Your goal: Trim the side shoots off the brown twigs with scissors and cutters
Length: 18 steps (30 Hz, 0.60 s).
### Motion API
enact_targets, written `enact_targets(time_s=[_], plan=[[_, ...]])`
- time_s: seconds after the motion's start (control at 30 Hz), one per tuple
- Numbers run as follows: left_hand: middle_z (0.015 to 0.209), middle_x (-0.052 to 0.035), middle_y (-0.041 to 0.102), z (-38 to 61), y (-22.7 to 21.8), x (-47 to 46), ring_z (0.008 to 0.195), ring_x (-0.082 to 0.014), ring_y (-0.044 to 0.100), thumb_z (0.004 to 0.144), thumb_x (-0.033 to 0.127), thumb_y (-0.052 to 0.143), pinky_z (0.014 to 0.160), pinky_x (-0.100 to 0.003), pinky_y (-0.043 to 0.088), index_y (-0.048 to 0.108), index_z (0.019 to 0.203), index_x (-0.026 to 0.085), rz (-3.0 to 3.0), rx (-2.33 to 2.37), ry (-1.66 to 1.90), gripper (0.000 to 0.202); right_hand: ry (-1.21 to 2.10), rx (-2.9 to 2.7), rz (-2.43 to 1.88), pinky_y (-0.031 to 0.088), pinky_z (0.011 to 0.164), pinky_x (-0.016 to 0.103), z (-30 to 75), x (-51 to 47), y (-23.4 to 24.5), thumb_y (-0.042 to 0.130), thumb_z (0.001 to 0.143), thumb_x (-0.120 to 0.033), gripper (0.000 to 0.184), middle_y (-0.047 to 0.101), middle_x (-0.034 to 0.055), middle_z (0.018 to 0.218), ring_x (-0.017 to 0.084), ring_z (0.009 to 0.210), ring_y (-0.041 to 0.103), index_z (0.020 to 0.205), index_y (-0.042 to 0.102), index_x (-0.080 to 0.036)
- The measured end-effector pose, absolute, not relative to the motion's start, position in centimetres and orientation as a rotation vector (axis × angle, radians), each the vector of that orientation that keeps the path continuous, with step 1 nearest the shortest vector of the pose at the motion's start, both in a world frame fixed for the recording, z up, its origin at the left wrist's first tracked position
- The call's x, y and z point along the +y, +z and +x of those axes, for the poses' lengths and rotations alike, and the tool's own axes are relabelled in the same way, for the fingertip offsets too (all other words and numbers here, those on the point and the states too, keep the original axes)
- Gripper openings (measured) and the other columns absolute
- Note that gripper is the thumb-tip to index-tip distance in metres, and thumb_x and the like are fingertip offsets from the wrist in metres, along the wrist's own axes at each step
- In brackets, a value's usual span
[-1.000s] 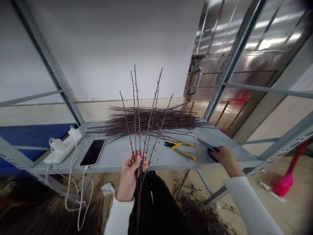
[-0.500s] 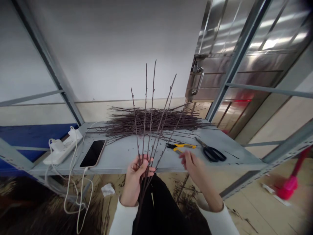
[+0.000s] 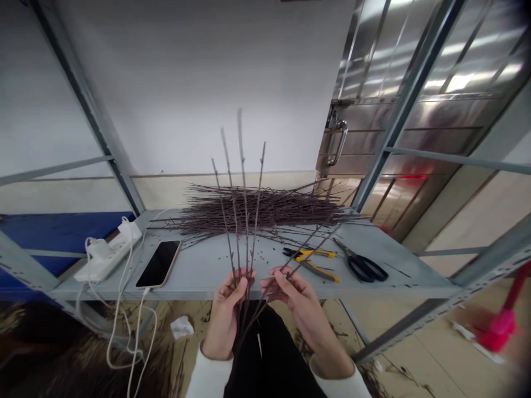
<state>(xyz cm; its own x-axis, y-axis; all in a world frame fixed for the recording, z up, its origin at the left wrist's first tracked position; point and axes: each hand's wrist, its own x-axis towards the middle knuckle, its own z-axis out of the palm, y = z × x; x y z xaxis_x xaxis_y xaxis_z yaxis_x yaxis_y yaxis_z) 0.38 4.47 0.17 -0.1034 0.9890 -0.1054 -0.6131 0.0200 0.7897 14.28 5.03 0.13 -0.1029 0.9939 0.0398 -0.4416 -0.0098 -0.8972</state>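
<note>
Several thin dark twigs (image 3: 246, 221) stand up in a fan from my left hand (image 3: 228, 307), which is closed round them with the thumb across the front. My right hand (image 3: 296, 301) pinches side twigs (image 3: 305, 241) of the same bunch between thumb and fingers, bending them out to the right. The lower stems come together between both hands, in front of black trousers. Just beyond my right hand, yellow-and-black pliers (image 3: 317, 265) lie on the grey shelf (image 3: 207, 265). Black-handled scissors (image 3: 364, 268) rest to their right.
A large heap of dark twigs (image 3: 265, 210) lies along the shelf's back. On the left are a phone (image 3: 160, 264) and a white power strip (image 3: 110, 254) with cables hanging down. Metal shelf posts (image 3: 409, 105) rise on both sides. Twig scraps litter the floor.
My right hand has moved left from beside the pliers and has taken hold of the side twigs, drawing them rightward. The upright twigs in my left hand have tilted left.
</note>
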Motion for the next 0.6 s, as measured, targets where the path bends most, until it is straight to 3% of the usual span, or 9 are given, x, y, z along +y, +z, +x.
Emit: enact_targets(time_s=[0.1, 0.17, 0.27, 0.33, 0.4, 0.5, 0.6], plan=[[0.110, -0.0094, 0.071, 0.0, -0.3, 4.2, 0.109, -0.0211, 0.061, 0.068, 0.027, 0.078, 0.092, -0.025, 0.048, 0.073, 0.097, 0.017, 0.777, 0.826, 1.424, 0.031, 1.443, -0.970, -0.846, 0.056, 0.068, 0.036, 14.5, 4.8, -0.1, 0.067, 0.075, -0.050, 0.034, 0.071, 0.0035, 0.076, 0.020, 0.068, 0.068, 0.092, 0.063, -0.021], [0.117, -0.0106, 0.068, -0.4, -1.2, 3.6, 0.106, -0.0220, 0.062, 0.067, 0.027, 0.078, 0.085, -0.026, 0.051, 0.070, 0.105, 0.019, 0.892, 0.839, 1.306, 0.039, 1.423, -1.001, -0.884, 0.057, 0.068, 0.036, 14.8, 4.8, -0.1, 0.068, 0.074, -0.050, 0.035, 0.071, 0.0035, 0.079, 0.021, 0.070, 0.068, 0.092, 0.063, -0.021], [0.096, -0.0089, 0.071, -1.3, -3.2, 2.4, 0.068, -0.0153, 0.065, 0.065, 0.029, 0.080, 0.055, -0.022, 0.051, 0.065, 0.112, 0.022, 1.030, 0.853, 1.098, 0.051, 1.405, -1.057, -0.923, 0.058, 0.070, 0.036, 15.4, 4.9, 0.0, 0.068, 0.074, -0.051, 0.035, 0.070, 0.0034, 0.077, 0.021, 0.074, 0.068, 0.089, 0.063, -0.020], [0.072, -0.0013, 0.067, -2.0, -4.6, 1.4, 0.041, -0.0061, 0.048, 0.072, 0.034, 0.074, 0.039, -0.017, 0.037, 0.064, 0.110, 0.022, 1.081, 0.955, 1.045, 0.042, 1.396, -1.098, -0.958, 0.059, 0.070, 0.036, 15.7, 4.4, 0.1, 0.067, 0.073, -0.053, 0.037, 0.069, 0.0037, 0.075, 0.021, 0.075, 0.068, 0.088, 0.062, -0.019], [0.063, 0.0017, 0.062, -2.7, -5.9, 0.2, 0.044, -0.0065, 0.047, 0.073, 0.038, 0.072, 0.044, -0.018, 0.037, 0.065, 0.107, 0.020, 1.132, 1.021, 1.080, 0.039, 1.360, -1.159, -1.025, 0.059, 0.073, 0.036, 15.9, 2.9, -0.1, 0.066, 0.074, -0.054, 0.040, 0.070, 0.0055, 0.081, 0.021, 0.077, 0.069, 0.093, 0.062, -0.019], [0.063, 0.0006, 0.062, -4.4, -8.2, -1.8, 0.059, -0.0126, 0.055, 0.069, 0.041, 0.075, 0.059, -0.024, 0.042, 0.067, 0.105, 0.020, 1.172, 1.017, 1.098, 0.043, 1.317, -1.325, -1.151, 0.057, 0.079, 0.033, 16.0, -1.2, -1.7, 0.060, 0.080, -0.052, 0.049, 0.068, 0.0092, 0.099, 0.021, 0.086, 0.068, 0.117, 0.056, -0.019], [0.060, 0.0014, 0.061, -6.9, -10.8, -4.6, 0.050, -0.0113, 0.050, 0.065, 0.044, 0.077, 0.050, -0.023, 0.035, 0.066, 0.108, 0.022, 1.097, 1.012, 1.051, 0.050, 1.440, -1.511, -1.286, 0.057, 0.071, 0.030, 16.0, -6.0, -4.7, 0.056, 0.084, -0.047, 0.056, 0.069, 0.0077, 0.106, 0.019, 0.083, 0.068, 0.135, 0.043, -0.027]])
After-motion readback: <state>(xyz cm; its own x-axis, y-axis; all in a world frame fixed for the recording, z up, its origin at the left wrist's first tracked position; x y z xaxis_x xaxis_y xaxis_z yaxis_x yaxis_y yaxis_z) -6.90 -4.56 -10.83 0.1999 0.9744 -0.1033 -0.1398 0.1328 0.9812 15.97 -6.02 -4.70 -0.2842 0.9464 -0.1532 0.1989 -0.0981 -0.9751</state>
